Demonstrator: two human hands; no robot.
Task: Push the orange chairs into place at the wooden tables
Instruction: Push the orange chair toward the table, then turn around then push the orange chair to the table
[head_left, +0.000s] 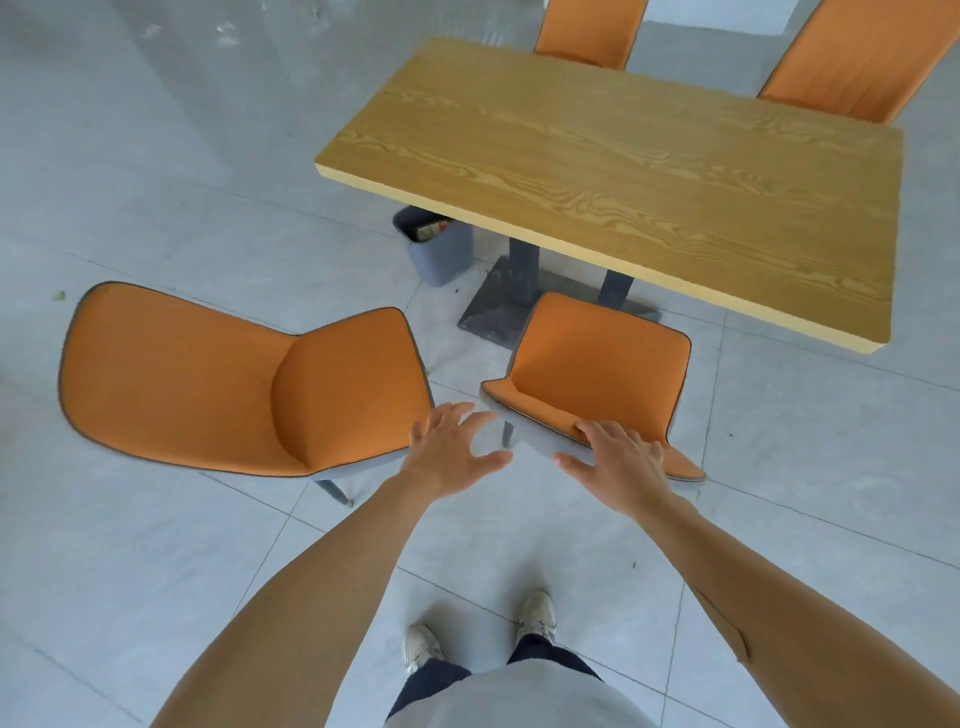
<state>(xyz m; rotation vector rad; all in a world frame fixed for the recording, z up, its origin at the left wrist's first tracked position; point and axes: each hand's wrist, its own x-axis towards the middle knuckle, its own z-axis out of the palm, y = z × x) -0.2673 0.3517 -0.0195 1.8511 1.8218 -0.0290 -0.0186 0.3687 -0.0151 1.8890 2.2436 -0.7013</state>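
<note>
At the bottom of the frame, two light shoes (537, 613) are being stood in on the grey tiled floor (156, 571), with both bare arms being extended forward. At centre frame, the right hand (618, 465) is being rested on the top edge of the backrest of the nearer orange chair (597, 364), fingers curled over the rim and thumb spread along the grey back. The left hand (449, 449) is being held just beside that backrest's left end, fingers spread and relaxed, nothing being grasped. This chair is being faced toward the wooden table (623, 166), its seat just short of the table's near edge. A second orange chair (234, 379) is being left at centre left, turned sideways, apart from the table. A grey waste bin (441, 254) is being kept under the table's left end. Two further orange chairs (589, 31) are being seen at the far side, upper right.
</note>
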